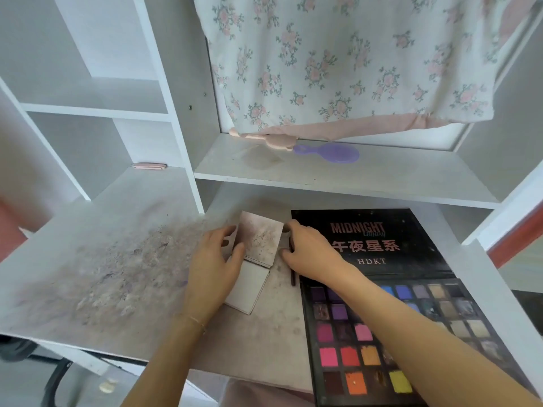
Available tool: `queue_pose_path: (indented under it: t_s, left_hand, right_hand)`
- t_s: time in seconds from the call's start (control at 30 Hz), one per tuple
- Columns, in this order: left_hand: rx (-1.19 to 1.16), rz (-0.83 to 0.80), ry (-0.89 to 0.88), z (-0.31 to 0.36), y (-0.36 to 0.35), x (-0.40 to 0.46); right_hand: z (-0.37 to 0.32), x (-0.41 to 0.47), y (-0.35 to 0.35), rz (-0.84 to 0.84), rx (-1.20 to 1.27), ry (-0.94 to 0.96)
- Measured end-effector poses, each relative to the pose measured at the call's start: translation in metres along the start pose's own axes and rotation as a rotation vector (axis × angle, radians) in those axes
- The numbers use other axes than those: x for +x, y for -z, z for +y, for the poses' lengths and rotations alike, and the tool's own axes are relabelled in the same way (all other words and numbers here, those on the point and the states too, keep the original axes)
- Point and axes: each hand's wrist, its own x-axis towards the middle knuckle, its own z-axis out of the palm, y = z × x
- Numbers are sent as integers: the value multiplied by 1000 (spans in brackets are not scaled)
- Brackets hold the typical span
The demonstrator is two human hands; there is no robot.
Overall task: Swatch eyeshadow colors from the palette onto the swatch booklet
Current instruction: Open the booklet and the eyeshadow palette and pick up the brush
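Observation:
A small swatch booklet (249, 289) lies open on the desk between my hands, its upper page (261, 237) flipped up and smudged with purple-grey powder, its lower page blank. My left hand (213, 259) pinches the booklet's left edge with thumb and fingers. My right hand (305, 246) holds the upper page's right edge with curled fingers. A large black eyeshadow palette (367, 333) lies open at the right under my right forearm, with several rows of purple, pink, red, orange, yellow, blue and beige pans; its lid reads MIDNIGHT. A thin dark applicator (293, 277) lies between booklet and palette.
The white desk (102, 274) is smeared with powder at the left. A shelf (338, 174) above it carries a purple hairbrush (332, 152) and a pink item (264, 138). A floral cloth (338, 60) hangs behind. White shelf uprights stand at the left.

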Motion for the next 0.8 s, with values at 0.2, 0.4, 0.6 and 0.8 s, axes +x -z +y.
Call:
queue_pose_path:
  t_s: [0.2, 0.4, 0.6, 0.8]
  left_hand:
    - [-71, -47, 98, -11, -8, 18]
    - [-210, -14, 103, -20, -7, 18]
    - [-463, 272, 178, -27, 5, 16]
    - [-514, 308, 190, -28, 7, 14]
  right_hand:
    - [-8, 5, 1, -28, 21, -73]
    - [-8, 1, -4, 37, 34, -100]
    - [-4, -1, -6, 60, 118, -46]
    - [-12, 5, -11, 52, -26, 3]
